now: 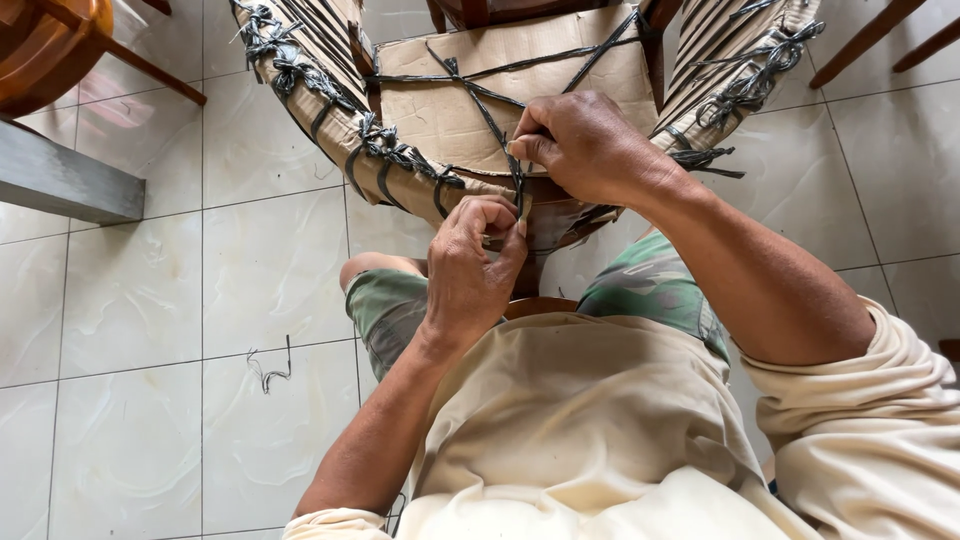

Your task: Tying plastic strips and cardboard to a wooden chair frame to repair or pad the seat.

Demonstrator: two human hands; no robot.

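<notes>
Hands (left [470, 270], right [580, 145]) pinch dark strap [517, 185] over cardboard [450, 115]

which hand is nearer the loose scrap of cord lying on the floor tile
Left. The left hand grips the dark cord below the cardboard-wrapped chair, right of and above the scrap of cord. The right hand pinches the cord higher up, farther away.

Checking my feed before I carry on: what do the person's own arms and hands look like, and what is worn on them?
Both hands, left hand and right hand, are bare: no gloves or rings show. Cream sleeves are pushed up past the elbows, leaving both forearms uncovered.
</notes>
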